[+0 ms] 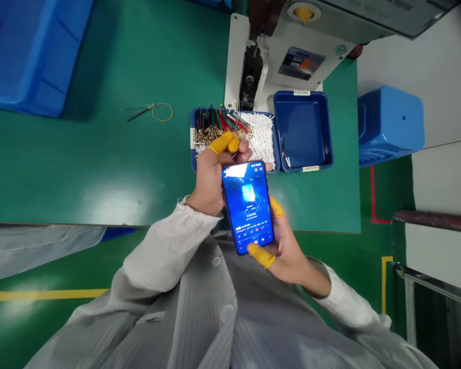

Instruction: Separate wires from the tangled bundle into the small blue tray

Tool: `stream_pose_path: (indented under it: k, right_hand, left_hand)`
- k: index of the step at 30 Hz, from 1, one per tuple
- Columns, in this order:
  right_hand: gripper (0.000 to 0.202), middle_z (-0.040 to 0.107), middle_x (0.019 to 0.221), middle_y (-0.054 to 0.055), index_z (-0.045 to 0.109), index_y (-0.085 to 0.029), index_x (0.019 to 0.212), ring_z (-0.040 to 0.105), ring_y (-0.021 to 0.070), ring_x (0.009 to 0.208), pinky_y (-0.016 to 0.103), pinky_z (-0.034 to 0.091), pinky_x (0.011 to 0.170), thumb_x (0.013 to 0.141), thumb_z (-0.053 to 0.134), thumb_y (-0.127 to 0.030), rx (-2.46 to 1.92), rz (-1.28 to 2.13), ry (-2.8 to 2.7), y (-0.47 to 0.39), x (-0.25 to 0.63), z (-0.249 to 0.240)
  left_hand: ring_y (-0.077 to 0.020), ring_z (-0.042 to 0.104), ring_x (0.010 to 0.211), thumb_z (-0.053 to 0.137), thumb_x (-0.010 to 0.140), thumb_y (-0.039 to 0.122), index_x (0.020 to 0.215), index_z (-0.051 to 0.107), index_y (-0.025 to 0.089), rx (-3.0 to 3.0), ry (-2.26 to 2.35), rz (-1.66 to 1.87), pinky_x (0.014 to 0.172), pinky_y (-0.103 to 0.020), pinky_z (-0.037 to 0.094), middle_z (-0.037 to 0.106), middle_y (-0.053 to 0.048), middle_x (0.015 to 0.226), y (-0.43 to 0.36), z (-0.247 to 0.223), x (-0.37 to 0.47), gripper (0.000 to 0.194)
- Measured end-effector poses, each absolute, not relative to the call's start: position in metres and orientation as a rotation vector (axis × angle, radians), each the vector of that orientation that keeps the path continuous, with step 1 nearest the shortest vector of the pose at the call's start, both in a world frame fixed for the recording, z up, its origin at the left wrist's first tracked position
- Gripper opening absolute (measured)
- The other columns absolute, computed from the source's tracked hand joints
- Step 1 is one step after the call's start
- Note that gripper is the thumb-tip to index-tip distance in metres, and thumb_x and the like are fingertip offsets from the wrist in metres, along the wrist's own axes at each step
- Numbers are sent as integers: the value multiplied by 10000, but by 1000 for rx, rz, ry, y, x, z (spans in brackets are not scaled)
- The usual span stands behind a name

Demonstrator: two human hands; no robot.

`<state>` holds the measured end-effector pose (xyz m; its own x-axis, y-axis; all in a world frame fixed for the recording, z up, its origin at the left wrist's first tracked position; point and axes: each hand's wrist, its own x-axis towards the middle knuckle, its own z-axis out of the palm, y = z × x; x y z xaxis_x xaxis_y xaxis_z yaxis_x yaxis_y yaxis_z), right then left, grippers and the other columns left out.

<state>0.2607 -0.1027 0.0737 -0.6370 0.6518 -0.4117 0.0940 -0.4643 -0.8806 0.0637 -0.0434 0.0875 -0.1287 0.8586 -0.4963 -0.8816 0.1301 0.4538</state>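
Observation:
A smartphone [249, 210] with a lit blue screen is held upright before my body. My right hand [288, 251] grips its lower right side, with the thumb in a yellow finger cot over the bottom of the screen. Along the upper left edge, my left hand [211, 179] is closed around the phone. Its thumb and forefinger, also in yellow cots, are bent together above the top edge. Part of the left fingers is hidden behind the phone. Just beyond lies a blue tray [193, 119] of wires with brass-coloured terminals and many small white sleeves.
A second blue tray [303, 128] holds a few wire pieces. Behind the trays stands a press machine [249, 77]. Left on the green table [157, 169] lie a thin tool [140, 114] and a yellow ring [163, 111]. Blue bins [26, 56] flank the workspace.

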Motion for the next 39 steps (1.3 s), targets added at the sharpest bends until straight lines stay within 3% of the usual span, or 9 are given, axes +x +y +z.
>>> stream_pose_path:
  k: [5,11,19,21,23,25,27,32,39]
  right_hand:
    - [1041,424,1578,91,183,-412,1604,617,302,1260,546,533,1086,827,848,-220,-1144,2141,-1347,-106,256,68]
    - [1220,406,1597,116,120,-394,1633,588,337,1306,572,517,1093,730,911,-175,-1122,2150,-1378,-106,257,63]
    - [1192,383,1613,97,58,-408,1635,587,297,1307,533,493,1128,790,863,-167,-1043,2167,-1472,-104,260,70]
    - [1136,355,1635,90,104,-404,1631,567,301,1330,517,511,1106,806,861,-219,-1052,2162,-1437,-104,261,68]
    - [939,353,1644,68,228,-394,1603,530,295,1374,502,499,1117,869,810,-328,-1023,2163,-1340,-104,261,65]
    - [725,414,1614,49,358,-389,1540,523,285,1389,507,479,1131,923,732,-451,-987,2206,-1174,-101,260,63]
    - [647,516,1539,61,411,-380,1502,575,300,1343,556,480,1110,939,642,-601,-951,2349,-957,-96,258,61]
    - [899,674,1349,159,570,-218,1409,693,360,1178,632,453,1078,858,368,-899,-779,2820,-589,-83,249,62]
    - [909,695,1294,158,646,-195,1304,697,349,1106,629,494,1016,824,359,-911,-707,2818,-552,-89,243,66]
  left_hand:
    - [-161,558,624,345,1043,364,724,431,224,-29,731,1510,780,-358,631,459,-6,674,-44,87,64,359]
    - [-141,539,599,348,1054,358,742,466,215,-22,689,1535,829,-373,646,489,-6,691,-46,83,62,363]
    - [-181,580,668,510,982,392,749,506,228,39,798,1538,814,-367,649,524,-26,711,-48,80,62,285]
    - [-188,588,677,513,978,413,760,508,230,36,815,1515,800,-361,648,516,-25,702,-49,82,62,284]
    - [-186,595,676,506,983,434,766,506,230,41,815,1497,781,-355,650,508,-21,696,-50,84,62,298]
    - [-175,598,657,509,989,444,759,499,224,57,789,1478,766,-358,655,502,-14,697,-51,86,63,318]
    - [-160,597,634,512,996,450,748,481,219,69,749,1448,759,-368,662,494,-3,696,-51,88,64,341]
    - [-134,575,604,542,983,466,766,464,215,82,681,1381,783,-386,673,498,18,703,-55,86,74,341]
    - [-137,574,617,544,942,422,764,487,210,116,544,1351,813,-404,666,503,12,742,-67,81,84,283]
